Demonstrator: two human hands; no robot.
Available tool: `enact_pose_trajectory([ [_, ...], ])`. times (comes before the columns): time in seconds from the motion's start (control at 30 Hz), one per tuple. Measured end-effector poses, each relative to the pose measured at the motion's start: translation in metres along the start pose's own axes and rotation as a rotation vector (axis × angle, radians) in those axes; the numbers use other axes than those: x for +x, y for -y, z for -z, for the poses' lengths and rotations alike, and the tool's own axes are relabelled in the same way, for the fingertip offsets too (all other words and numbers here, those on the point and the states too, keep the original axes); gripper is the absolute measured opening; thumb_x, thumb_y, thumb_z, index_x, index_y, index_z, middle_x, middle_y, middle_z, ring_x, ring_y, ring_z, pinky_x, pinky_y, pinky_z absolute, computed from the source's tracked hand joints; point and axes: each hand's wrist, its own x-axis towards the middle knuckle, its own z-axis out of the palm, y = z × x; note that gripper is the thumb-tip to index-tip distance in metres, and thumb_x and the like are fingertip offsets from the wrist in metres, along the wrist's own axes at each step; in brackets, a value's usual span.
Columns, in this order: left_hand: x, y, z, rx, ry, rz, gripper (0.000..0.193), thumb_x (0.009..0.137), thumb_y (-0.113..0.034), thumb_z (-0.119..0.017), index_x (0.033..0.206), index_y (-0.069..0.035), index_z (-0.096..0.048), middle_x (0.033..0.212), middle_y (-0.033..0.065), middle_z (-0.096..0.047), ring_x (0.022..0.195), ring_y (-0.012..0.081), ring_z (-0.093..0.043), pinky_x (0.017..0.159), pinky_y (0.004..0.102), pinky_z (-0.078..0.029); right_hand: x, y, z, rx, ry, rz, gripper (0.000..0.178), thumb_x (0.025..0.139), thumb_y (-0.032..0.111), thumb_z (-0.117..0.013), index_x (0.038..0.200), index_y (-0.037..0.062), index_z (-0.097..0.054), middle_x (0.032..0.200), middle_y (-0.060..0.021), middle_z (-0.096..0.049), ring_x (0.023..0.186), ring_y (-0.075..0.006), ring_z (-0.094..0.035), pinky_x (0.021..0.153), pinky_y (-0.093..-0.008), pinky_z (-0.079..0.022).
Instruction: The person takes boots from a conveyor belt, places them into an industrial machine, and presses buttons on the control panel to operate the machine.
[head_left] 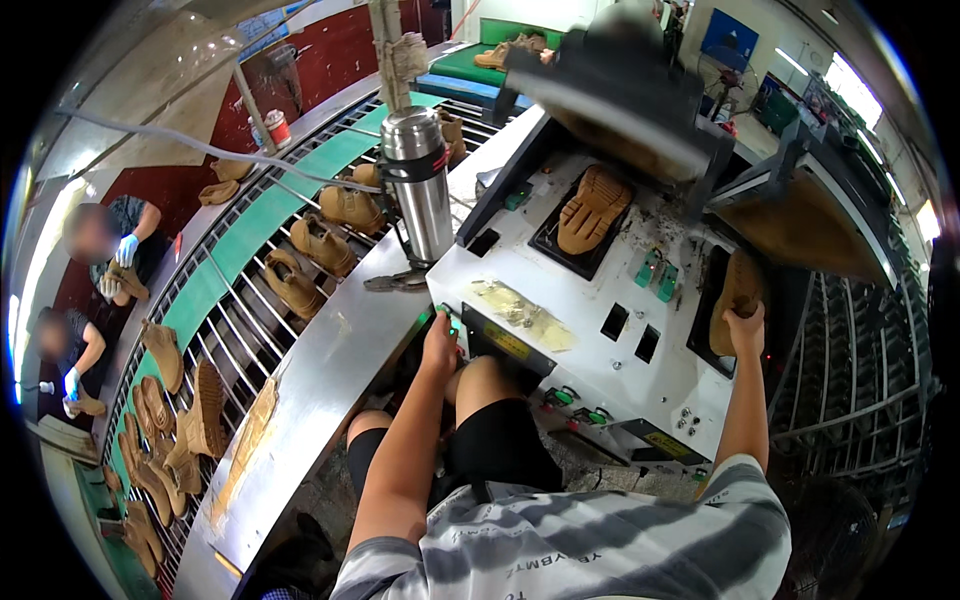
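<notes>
My right hand [743,328] is closed on the heel end of a tan boot [738,285], which lies in the right-hand well of a white sole press [590,330]. Over that well, the right lid [815,215] stands raised. A second tan shoe [594,208] rests sole up in the left well, under another raised lid [640,100]. At the press's front left corner, my left hand [438,345] is curled beside green-lit buttons [454,326]; its fingertips are partly hidden, so I cannot make out what they grip.
A steel thermos [417,185] stands on the metal ledge [330,365] to the left. Beyond it a roller conveyor [225,330] carries several tan boots [293,283]. Two people [120,240] handle shoes across it. Dark metal racks [850,350] stand at right.
</notes>
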Motion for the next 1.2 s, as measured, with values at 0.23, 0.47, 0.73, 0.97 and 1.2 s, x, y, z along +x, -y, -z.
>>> enact_pose_trajectory([
  [0.23, -0.003, 0.009, -0.002, 0.137, -0.040, -0.029, 0.025, 0.095, -0.037, -0.051, 0.093, -0.013, -0.057, 0.079, -0.0040, -0.051, 0.063, 0.0086, -0.043, 0.051, 0.0240, -0.033, 0.031, -0.014, 0.005, 0.124, 0.125, 0.078, 0.089, 0.060, 0.037, -0.072, 0.137, -0.0002, -0.046, 0.132, -0.0236, -0.053, 0.125, -0.0345, -0.050, 0.102, -0.0388, -0.041],
  [0.47, -0.057, -0.002, 0.056, 0.369, 0.076, 0.155, 0.035, 0.094, -0.025, -0.049, 0.114, 0.000, -0.063, 0.111, 0.0125, -0.066, 0.101, 0.0235, -0.063, 0.091, 0.0349, -0.047, 0.003, 0.004, 0.036, 0.231, -0.088, 0.201, 0.066, 0.067, 0.029, -0.071, 0.122, -0.0040, -0.054, 0.120, -0.0213, -0.061, 0.115, -0.0352, -0.056, 0.093, -0.0371, -0.044],
  [0.73, -0.119, 0.014, 0.120, 0.253, 0.019, 0.173, 0.030, 0.092, -0.024, -0.054, 0.110, -0.001, -0.063, 0.101, 0.0121, -0.066, 0.090, 0.0228, -0.065, 0.080, 0.0330, -0.052, -0.146, -0.072, -0.039, 0.379, -0.812, 0.523, 0.083, 0.069, 0.018, -0.079, 0.135, -0.0096, -0.035, 0.132, -0.0278, -0.045, 0.119, -0.0391, -0.049, 0.101, -0.0461, -0.042],
  [0.97, -0.161, 0.022, 0.116, 0.375, 0.390, 0.213, 0.032, 0.094, -0.020, -0.057, 0.120, -0.001, -0.058, 0.109, 0.0109, -0.066, 0.098, 0.0191, -0.064, 0.087, 0.0329, -0.051, -0.230, 0.033, -0.018, 1.183, -0.397, 0.259, 0.061, 0.080, 0.003, -0.064, 0.132, -0.0079, -0.034, 0.134, -0.0218, -0.044, 0.118, -0.0320, -0.051, 0.101, -0.0454, -0.044],
  [1.2, -0.209, -0.106, 0.054, -0.240, 0.756, -0.204, 0.080, 0.079, -0.043, -0.074, 0.142, -0.008, -0.039, 0.130, 0.0106, -0.055, 0.120, 0.0250, -0.053, 0.101, 0.0408, -0.042, -0.368, 0.120, -0.111, 1.432, 0.734, 0.836, 0.072, 0.082, 0.031, -0.064, 0.140, -0.0008, -0.036, 0.136, -0.0147, -0.046, 0.125, -0.0296, -0.046, 0.106, -0.0404, -0.035],
])
